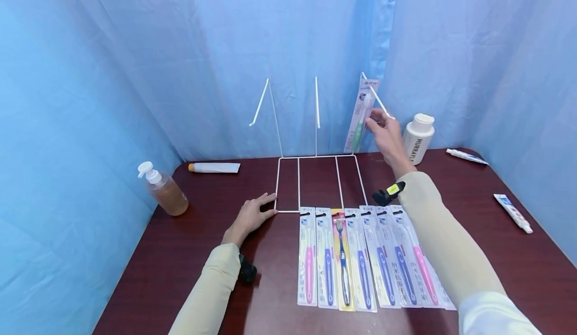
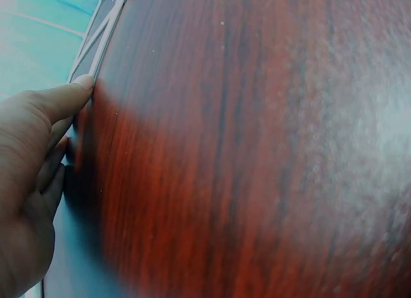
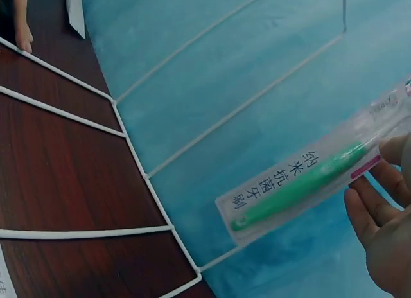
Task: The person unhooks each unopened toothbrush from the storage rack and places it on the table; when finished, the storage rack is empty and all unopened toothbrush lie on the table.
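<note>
At the back right, my right hand pinches a packaged toothbrush with a green handle. The top of its pack is at the right prong of a white wire rack; whether the prong passes through the hole is too small to tell. My left hand rests at the rack's front left corner, thumb and fingers touching the wire, as the left wrist view also shows at the thumb. The middle prong and left prong carry nothing.
Several packaged toothbrushes lie in a row at the rack's front, partly under my right forearm. A pump bottle and a tube are at left. A white bottle and two tubes, one nearer, are at right. Blue curtains surround the table.
</note>
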Demonstrator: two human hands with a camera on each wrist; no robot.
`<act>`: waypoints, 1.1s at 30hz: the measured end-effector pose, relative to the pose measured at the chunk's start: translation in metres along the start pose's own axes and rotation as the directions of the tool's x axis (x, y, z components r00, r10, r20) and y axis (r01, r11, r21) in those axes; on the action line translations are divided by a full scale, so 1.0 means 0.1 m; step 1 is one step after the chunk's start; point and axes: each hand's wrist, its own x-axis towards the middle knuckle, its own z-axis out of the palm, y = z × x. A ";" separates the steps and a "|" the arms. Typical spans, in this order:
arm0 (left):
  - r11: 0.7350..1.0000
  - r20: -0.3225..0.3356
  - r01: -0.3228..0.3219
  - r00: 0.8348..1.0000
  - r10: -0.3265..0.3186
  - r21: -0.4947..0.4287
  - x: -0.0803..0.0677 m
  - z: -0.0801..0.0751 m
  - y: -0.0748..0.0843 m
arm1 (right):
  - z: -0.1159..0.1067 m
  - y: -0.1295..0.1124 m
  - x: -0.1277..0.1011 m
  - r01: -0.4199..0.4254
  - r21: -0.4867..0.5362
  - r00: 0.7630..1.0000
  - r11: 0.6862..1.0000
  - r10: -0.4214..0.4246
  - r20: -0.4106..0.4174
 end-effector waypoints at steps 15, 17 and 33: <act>1.000 0.004 0.009 1.000 -0.009 -0.006 0.04 -0.03 -0.03 | -0.31 -0.19 -0.71 0.168 -0.044 0.984 0.985 -0.165 0.070; 1.000 0.001 0.010 1.000 -0.010 -0.008 0.04 -0.04 -0.03 | -0.37 -0.24 -0.85 0.182 -0.087 0.981 0.980 -0.174 0.086; 1.000 -0.014 0.012 1.000 -0.012 -0.002 0.02 -0.06 -0.03 | -0.64 -0.65 -1.37 0.207 -0.235 0.971 0.950 -0.171 0.168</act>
